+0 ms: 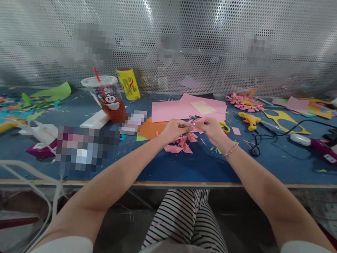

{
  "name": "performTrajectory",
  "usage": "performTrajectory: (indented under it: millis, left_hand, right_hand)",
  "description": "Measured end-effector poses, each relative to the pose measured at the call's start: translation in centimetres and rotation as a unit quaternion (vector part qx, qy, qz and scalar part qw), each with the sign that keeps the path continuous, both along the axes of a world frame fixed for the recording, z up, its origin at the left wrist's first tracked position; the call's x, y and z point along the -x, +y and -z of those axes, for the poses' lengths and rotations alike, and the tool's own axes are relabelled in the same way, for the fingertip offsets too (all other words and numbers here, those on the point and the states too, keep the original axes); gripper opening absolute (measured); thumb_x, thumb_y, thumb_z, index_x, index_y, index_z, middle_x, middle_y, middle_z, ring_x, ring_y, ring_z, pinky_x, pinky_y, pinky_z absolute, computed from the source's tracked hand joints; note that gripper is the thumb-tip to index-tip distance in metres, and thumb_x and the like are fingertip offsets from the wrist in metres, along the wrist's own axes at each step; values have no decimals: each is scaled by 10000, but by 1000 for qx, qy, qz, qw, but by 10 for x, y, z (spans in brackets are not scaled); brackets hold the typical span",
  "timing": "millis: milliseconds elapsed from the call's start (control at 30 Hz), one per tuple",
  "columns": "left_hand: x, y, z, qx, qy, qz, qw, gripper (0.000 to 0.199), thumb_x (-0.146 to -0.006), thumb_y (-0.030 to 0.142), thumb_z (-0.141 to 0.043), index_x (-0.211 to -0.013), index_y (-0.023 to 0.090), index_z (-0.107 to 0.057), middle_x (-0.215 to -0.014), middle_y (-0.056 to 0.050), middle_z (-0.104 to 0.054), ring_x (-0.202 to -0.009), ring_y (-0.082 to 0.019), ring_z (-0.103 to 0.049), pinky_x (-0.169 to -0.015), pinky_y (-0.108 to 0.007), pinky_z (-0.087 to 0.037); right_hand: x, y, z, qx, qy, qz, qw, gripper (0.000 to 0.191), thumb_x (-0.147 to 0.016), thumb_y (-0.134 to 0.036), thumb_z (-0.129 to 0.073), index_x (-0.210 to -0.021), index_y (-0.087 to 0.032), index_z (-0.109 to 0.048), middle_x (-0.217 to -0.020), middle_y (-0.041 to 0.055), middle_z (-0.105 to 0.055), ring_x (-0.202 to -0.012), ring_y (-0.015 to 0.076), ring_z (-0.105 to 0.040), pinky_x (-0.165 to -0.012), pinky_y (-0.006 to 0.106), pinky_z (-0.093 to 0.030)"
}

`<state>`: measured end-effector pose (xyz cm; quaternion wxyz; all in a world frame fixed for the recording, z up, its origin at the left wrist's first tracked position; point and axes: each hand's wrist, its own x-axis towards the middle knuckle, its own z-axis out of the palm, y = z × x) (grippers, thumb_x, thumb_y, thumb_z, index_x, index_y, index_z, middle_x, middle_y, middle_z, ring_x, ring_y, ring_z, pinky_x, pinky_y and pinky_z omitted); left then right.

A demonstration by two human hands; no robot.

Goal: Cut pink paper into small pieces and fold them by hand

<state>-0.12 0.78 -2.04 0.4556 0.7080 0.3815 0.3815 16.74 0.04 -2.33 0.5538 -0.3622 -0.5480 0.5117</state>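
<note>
Both hands meet over the middle of the blue table. My right hand [212,130] pinches a small piece of pink paper [199,123] between thumb and fingers. The fingers of my left hand [178,128] are pressed together at the left edge of that same piece. Right below them lies a loose pile of cut pink paper pieces [181,144]. Scissors with yellow handles [225,128] lie just behind my right hand, partly hidden. Beyond the hands are large pink paper sheets [167,109] and an orange sheet [149,128].
A lidded plastic cup [111,101] with a red straw stands left, near a yellow can [129,83]. To the right lie a yellow glue gun [250,120], its black cord and a yellow sheet with holes [287,119]. White cables [18,164] cross the left front edge.
</note>
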Motion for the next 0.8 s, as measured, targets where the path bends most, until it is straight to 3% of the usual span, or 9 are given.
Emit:
performTrajectory:
  millis: [367, 533, 800]
  left_hand:
    - [-6, -8, -2, -56, 28, -13, 998, 256, -697, 374, -589, -662, 120, -594, -571, 0, -572, -514, -81, -540, -500, -189, -414]
    - [-8, -10, -4, -63, 26, -22, 997, 277, -686, 394, -598, -634, 122, -578, -558, -4, -573, -496, -83, -536, -490, -192, -407]
    - [-6, -11, -2, -44, 24, -18, 999, 297, -683, 409, -594, -621, 120, -564, -530, -11, -573, -486, -97, -547, -480, -201, -416]
  right_hand:
    - [4, -3, 0, 4, -21, 18, 1000, 255, -516, -354, -752, -636, -159, -640, -649, 17, -633, -596, 112, -545, -599, 259, -437]
    - [2, 1, -1, -3, 15, 71, 997, 247, -577, -401, -704, -626, -175, -617, -580, 1, -575, -543, 97, -490, -519, 246, -393]
    - [-29, 14, -11, 18, 134, 180, 974, 178, -581, -327, -682, -682, -198, -611, -737, 8, -623, -572, 76, -481, -499, 219, -387]
